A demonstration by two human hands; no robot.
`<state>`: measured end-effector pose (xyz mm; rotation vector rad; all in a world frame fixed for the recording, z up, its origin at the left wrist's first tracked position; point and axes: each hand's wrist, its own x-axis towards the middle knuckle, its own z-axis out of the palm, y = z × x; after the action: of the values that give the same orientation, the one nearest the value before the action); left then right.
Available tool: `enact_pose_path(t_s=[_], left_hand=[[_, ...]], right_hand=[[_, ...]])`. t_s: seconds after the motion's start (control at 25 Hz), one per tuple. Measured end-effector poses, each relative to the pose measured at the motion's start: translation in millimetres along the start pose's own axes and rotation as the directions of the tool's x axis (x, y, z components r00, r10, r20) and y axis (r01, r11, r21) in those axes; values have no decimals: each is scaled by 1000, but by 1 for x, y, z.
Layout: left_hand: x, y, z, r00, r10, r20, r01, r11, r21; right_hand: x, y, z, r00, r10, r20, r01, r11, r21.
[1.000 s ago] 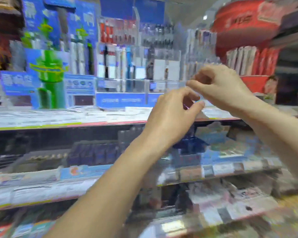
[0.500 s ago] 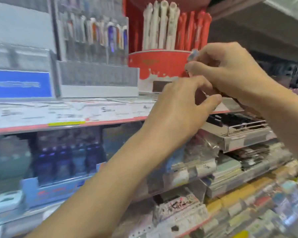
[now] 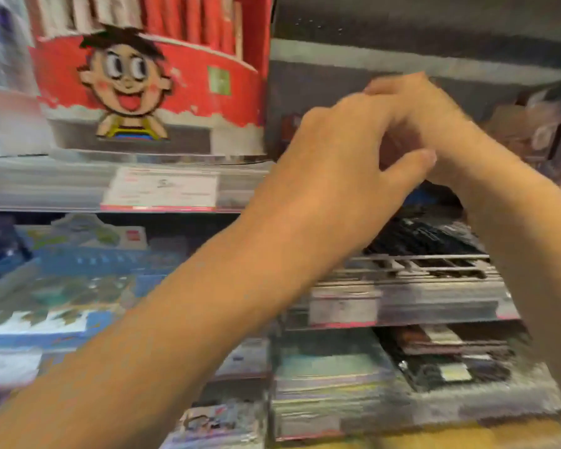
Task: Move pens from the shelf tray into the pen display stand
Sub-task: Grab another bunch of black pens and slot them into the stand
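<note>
While blur smears most of the view, these things can be told:

Hands: two, raised together in front of the shelving, touching each other.
Left hand (image 3: 344, 176): fingers curled, thumb stretched toward the right hand; whether it grips anything I cannot tell.
Right hand (image 3: 434, 124): fingers bent and bunched behind the left hand's fingers; what it holds, if anything, is hidden, so I cannot tell.
Tray (image 3: 402, 286): one, grey, with a wire rail along its front, on the shelf just below the hands.
Pens (image 3: 425, 236): dark ones lying in the tray; too blurred to count.
Stand (image 3: 149, 92): one, red and round, with a cartoon face on its front, on the upper shelf left of the hands.
Sticks (image 3: 188, 17): red and white ones upright in the stand; number unclear.
Label (image 3: 162, 189): one white card on the shelf edge under the stand.
Packs (image 3: 78, 277): blue ones on the lower left shelf; count unclear.
</note>
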<state>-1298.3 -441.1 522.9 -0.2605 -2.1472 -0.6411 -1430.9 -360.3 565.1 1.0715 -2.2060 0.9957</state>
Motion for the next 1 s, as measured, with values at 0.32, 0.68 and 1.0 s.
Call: enact_pose_path(t_s=[0.32, 0.68, 1.0], left_hand=[[67, -59, 110, 696, -683, 222, 438, 648, 623], [102, -109, 148, 221, -912, 346, 519, 410, 750], [126, -134, 160, 165, -947, 275, 601, 318, 734]], right_hand=[[28, 136, 15, 674, 380, 634, -55, 881, -471], [42, 163, 30, 472, 461, 751, -180, 885, -429], [66, 167, 46, 349, 501, 792, -156, 864, -478]])
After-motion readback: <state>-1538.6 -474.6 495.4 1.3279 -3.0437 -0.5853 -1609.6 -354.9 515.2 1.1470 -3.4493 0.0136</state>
